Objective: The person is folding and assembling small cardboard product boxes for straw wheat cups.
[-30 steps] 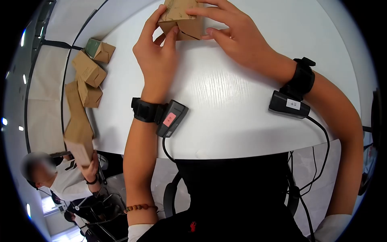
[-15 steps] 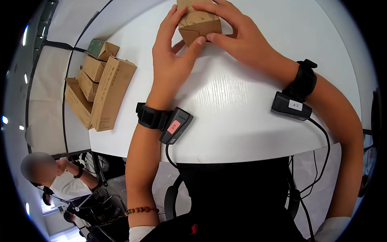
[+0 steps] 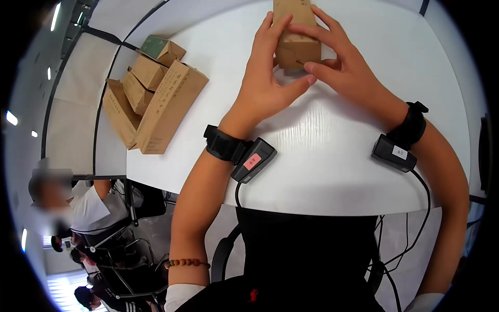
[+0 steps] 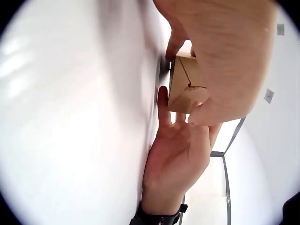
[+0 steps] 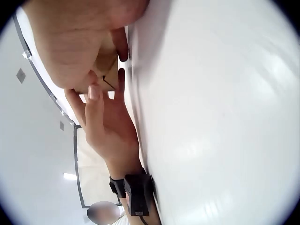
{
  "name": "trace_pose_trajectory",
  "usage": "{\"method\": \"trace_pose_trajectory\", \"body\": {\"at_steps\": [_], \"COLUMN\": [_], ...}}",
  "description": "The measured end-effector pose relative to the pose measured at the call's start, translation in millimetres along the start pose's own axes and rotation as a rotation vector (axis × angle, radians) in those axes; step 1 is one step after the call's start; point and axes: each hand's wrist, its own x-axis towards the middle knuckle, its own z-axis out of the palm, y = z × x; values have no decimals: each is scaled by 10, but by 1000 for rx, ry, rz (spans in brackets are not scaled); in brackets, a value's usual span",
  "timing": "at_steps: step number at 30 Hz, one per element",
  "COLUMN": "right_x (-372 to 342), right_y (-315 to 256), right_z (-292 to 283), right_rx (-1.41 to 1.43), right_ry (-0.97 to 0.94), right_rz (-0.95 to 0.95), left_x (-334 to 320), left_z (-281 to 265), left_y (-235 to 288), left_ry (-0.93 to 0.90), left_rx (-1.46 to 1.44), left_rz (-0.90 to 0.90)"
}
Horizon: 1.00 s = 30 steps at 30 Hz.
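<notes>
A brown cardboard box (image 3: pixel 298 53) stands at the far side of the white table, its creased end with a dark slit turned toward me. On its left side, my left hand (image 3: pixel 265 86) touches it with extended fingers, the thumb held off the front. The right hand (image 3: pixel 351 70) holds the box from the other side, fingers at the top and side, thumb by the lower front edge. Both wrist views show the box end, in the left wrist view (image 4: pixel 185 86) and the right wrist view (image 5: pixel 108 77), between the hands; some fingers are hidden.
On the left of the table (image 3: pixel 312 177) stand an open long carton (image 3: pixel 169 106), smaller brown boxes (image 3: pixel 148 71) and a green-topped box (image 3: pixel 162 49). Grey partitions (image 3: pixel 75 73) border the table. Another person (image 3: pixel 88 208) sits beyond its left edge; cables hang at the right.
The long carton came to stand upright around the smaller boxes as the other person's hand withdrew. The view has shifted, with everything farther right; my left thumb has come off the box front.
</notes>
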Motion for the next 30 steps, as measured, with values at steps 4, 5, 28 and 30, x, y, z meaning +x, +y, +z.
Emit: {"method": "trace_pose_trajectory", "body": {"at_steps": [4, 5, 28, 30], "right_x": [4, 12, -1, 6], "right_y": [29, 14, 21, 5], "right_z": [-55, -79, -15, -30], "right_rx": [38, 57, 67, 48], "right_ry": [-86, -109, -55, -66], "right_rz": [26, 60, 193, 188], "left_x": [-4, 4, -920, -1137], "left_z": [-75, -98, -1939, -1916], "left_y": [55, 60, 310, 352], "left_ry": [111, 159, 662, 413], "left_rx": [95, 187, 1168, 945], "left_rz": [-154, -165, -339, -524]}}
